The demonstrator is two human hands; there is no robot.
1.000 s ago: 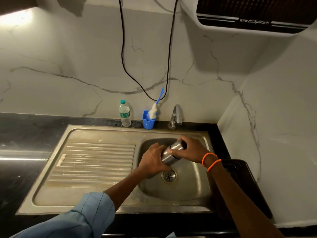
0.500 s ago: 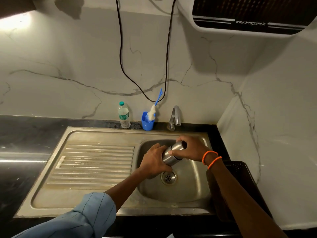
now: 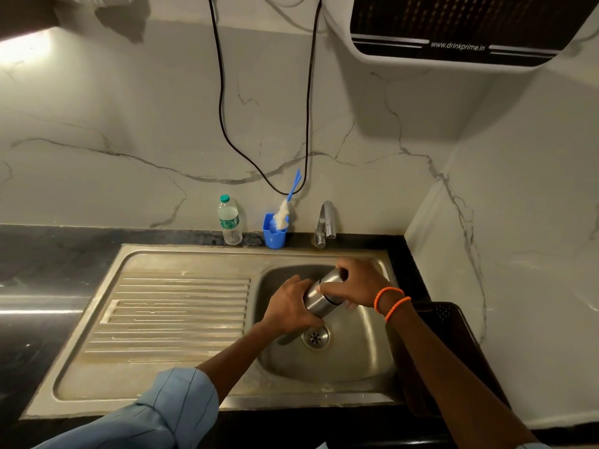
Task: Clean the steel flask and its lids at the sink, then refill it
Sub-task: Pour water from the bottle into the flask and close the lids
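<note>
- The black worktop [image 3: 39, 260] runs along the wall, and the steel sink [image 3: 181, 377] is set into it, ribbed drainboard on the left side, basin toward the right end
- Along the back edge stand a small water bottle [image 3: 230, 222], then a blue cup [image 3: 275, 234] with a bottle brush [image 3: 285, 212] leaning in it, then the tap [image 3: 325, 223] at the back of the basin; no water shows at its spout
- The left hand [image 3: 291, 307] is wrapped round the lower body of the steel flask [image 3: 321, 294], which is tilted above the basin, just over the drain [image 3: 315, 337]
- The right hand [image 3: 356, 283] is clamped over the flask's upper end, fingers curled round the lid; the lid itself is mostly hidden
- Across the last second almost nothing has shifted: both hands keep the same hold, flask at the same tilt, only the view creeping slightly
- My guess is the lid is being twisted off and has not yet come free, so washing and refilling are all ahead
- At the right end a dark bin [image 3: 453, 322] sits beside the sink, and a water purifier [image 3: 453, 24] hangs on the wall above
</note>
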